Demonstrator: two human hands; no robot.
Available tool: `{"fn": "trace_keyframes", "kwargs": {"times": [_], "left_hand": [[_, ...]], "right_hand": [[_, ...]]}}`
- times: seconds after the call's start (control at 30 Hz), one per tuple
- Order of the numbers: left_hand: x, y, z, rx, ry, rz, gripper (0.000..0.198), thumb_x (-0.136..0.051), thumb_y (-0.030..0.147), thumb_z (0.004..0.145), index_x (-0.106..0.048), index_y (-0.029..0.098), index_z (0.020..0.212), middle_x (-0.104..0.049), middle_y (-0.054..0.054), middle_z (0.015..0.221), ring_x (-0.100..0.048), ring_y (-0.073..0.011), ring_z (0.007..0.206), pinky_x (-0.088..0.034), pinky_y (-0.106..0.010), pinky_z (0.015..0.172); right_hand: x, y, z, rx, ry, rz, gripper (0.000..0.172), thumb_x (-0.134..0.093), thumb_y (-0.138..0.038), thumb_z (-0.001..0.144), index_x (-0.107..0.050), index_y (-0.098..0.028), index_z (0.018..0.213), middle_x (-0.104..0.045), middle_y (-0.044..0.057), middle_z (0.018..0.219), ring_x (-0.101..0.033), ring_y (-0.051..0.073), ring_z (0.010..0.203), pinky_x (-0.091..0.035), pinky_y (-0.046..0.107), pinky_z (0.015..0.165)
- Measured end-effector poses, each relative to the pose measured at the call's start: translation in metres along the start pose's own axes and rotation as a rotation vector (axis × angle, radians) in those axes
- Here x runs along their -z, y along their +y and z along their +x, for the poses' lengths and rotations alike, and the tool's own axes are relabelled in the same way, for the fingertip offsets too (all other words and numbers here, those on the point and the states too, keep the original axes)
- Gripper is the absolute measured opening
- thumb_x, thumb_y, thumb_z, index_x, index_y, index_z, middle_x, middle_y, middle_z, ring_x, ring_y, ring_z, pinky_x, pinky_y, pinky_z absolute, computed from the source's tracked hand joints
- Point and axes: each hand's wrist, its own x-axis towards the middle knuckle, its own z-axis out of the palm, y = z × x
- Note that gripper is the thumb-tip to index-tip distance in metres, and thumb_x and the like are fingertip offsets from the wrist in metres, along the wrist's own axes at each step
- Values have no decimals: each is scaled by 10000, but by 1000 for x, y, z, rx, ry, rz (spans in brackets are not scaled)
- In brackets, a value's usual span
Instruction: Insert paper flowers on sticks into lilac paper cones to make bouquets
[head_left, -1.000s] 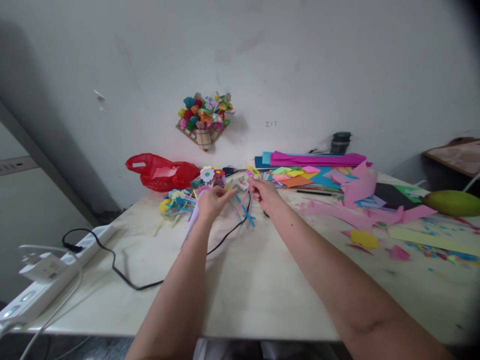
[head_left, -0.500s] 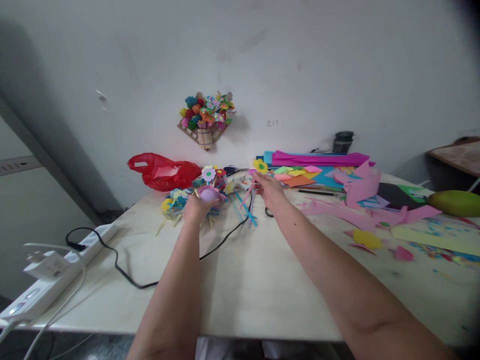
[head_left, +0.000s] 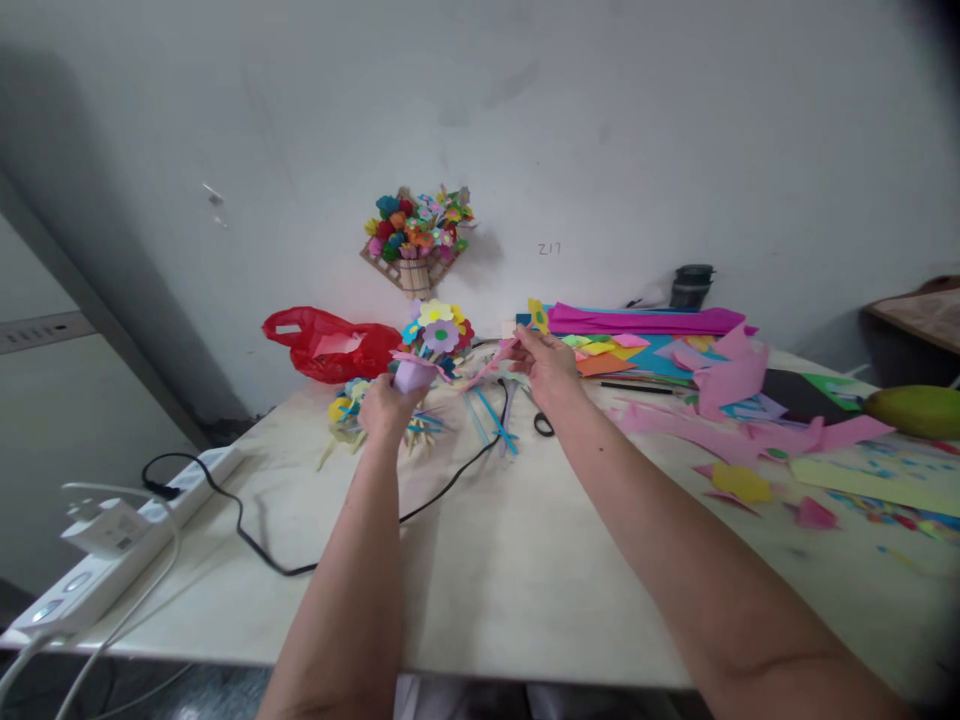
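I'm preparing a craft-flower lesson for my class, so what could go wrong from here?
The thin pink stem pinched by the right hand might bend. The flowers crowd closely above the lilac holder in the left hand, so one could be knocked loose. The black cord passes beneath the left forearm and could be snagged.

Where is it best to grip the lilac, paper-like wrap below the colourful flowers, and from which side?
Probably around the body of the lilac wrap, coming from the near left, as the left hand holds it. That part shows below the flower heads, leaving a side to close on, while they spread outward and look easy to bend.
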Motion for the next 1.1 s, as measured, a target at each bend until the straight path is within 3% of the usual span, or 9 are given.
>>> {"fn": "trace_keyframes", "kwargs": {"times": [0.17, 0.3, 0.43, 0.57, 0.83, 1.1], "left_hand": [[-6, -4, 6, -3, 99, -232, 632, -727, 593, 493, -600, 213, 983, -660, -96, 910, -616, -305, 861, -435, -368, 691], [-13, -5, 6, -25, 38, -679, 649, -779, 500, 454, -549, 178, 969, -618, -36, 816, -589, -181, 701, -454, -288, 629], [-13, -1, 0, -88, -19, -894, 681, -817, 410, 432, -530, 164, 999, -609, -17, 831, -573, -133, 689, -466, -257, 646], [-9, 3, -5, -139, -78, -902, 613, -820, 393, 444, -576, 144, 949, -616, -20, 825, -559, -123, 679, -454, -245, 641], [-4, 5, -7, -111, -127, -784, 568, -804, 459, 443, -643, 116, 865, -615, -19, 720, -535, -128, 621, -414, -241, 578], [4, 13, -17, -84, -168, -737, 584, -786, 477, 470, -655, 104, 900, -626, -38, 721, -543, -135, 618, -424, -240, 559]], "right_hand": [[-6, -14, -2, 44, 36, 101, 188, -712, -317, 712, -600, -172, 669, -678, 4, 620, -608, 101, 487, -463, 184, 373], [-8, -17, -1, 75, 65, 130, 207, -694, -340, 736, -591, -163, 705, -685, 8, 637, -629, 97, 509, -479, 169, 400], [-13, -17, 2, 96, 61, 130, 225, -682, -363, 750, -580, -167, 706, -678, 0, 638, -636, 94, 519, -498, 168, 432], [-20, -18, 1, 136, 50, 129, 187, -665, -336, 758, -582, -175, 711, -680, -5, 642, -640, 100, 533, -505, 175, 441], [-26, -19, -9, 170, 39, 69, 212, -685, -348, 717, -554, -183, 693, -659, -16, 656, -641, 101, 570, -513, 180, 474], [-31, -18, -15, 236, 2, 14, 181, -661, -347, 731, -566, -194, 707, -660, -11, 654, -652, 113, 589, -522, 193, 500]]}}
